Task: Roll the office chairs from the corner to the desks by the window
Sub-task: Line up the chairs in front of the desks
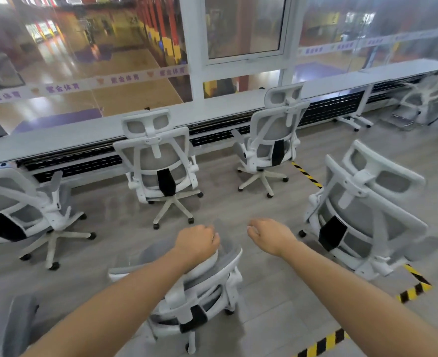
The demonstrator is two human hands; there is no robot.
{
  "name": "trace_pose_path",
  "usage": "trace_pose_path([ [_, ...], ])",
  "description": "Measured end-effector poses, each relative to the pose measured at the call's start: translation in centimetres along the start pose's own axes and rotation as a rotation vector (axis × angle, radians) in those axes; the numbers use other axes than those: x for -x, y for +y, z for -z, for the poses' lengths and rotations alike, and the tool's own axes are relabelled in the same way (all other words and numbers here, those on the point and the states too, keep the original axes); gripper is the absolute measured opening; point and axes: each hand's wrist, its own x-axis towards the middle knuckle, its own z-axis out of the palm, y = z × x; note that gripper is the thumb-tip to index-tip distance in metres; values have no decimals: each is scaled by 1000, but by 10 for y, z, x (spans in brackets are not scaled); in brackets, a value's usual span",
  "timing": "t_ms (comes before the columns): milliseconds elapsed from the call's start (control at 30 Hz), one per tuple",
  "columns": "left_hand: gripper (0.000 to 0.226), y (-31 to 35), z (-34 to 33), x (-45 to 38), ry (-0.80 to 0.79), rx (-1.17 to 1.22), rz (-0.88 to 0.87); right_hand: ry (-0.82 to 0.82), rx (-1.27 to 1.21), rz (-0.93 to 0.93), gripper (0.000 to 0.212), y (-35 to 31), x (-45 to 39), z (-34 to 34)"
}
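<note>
A white office chair with grey mesh stands right below me, its back toward me and blurred. My left hand grips the top edge of its backrest, fingers curled over it. Just to the right of that chair, my right hand hovers in the air with fingers curled and holds nothing. The long white desk runs under the window ahead. Two matching chairs stand at the desk, facing it.
Another chair stands at the left and one at the right, both angled. A further chair is at the far right end. Yellow-black floor tape marks the right side. A grey padded part sits bottom left.
</note>
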Motion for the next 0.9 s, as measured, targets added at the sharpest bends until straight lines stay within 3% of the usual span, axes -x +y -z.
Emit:
trace_pose_path([
  [467, 43, 279, 6, -184, 51, -101, -231, 204, 38, -283, 33, 311, 42, 120],
  [633, 43, 354, 9, -245, 29, -83, -319, 293, 57, -328, 36, 384, 39, 145],
  [900, 32, 421, -1, -367, 193, -60, -484, 489, 175, -419, 26, 470, -9, 152],
])
